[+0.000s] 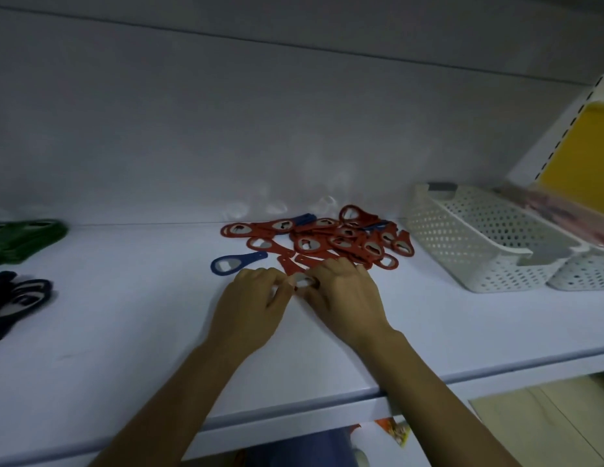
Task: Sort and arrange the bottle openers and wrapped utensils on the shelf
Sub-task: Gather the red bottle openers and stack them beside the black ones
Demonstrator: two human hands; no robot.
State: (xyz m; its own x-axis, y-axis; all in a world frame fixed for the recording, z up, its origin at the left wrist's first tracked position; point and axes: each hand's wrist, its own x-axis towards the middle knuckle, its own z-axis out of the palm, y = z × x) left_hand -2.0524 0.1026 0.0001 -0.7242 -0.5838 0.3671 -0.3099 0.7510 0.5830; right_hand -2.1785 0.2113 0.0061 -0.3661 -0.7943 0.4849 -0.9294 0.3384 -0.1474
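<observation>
Two bare forearms are seen reaching over the front edge of the white flat shelf (125, 332), and the hands are brought together at its middle. Between them a red plastic bottle opener with a metal-lined head (288, 266) is held. The left hand (250, 305) has its fingers curled in against the opener's head, and the right hand (344, 298) is curled over it from the other side. The head is pinched between both sets of fingertips, and the red handle is pointed toward 12 o'clock. Whether the opener is lifted off the shelf or lying on it cannot be told.

A single blue plastic bottle opener (238, 262) is laid flat at 11 o'clock from the hands, just beside the left fingers. At 1 o'clock a loose heap of red bottle openers (344, 237) is spread against the back wall, with a few blue ones mixed in. At 9 o'clock, well apart, a bunch of green openers (24, 241) and a bunch of dark openers (14, 298) are set. At 3 o'clock two white perforated plastic baskets (469, 237) are placed side by side; their contents are too blurred to name.
</observation>
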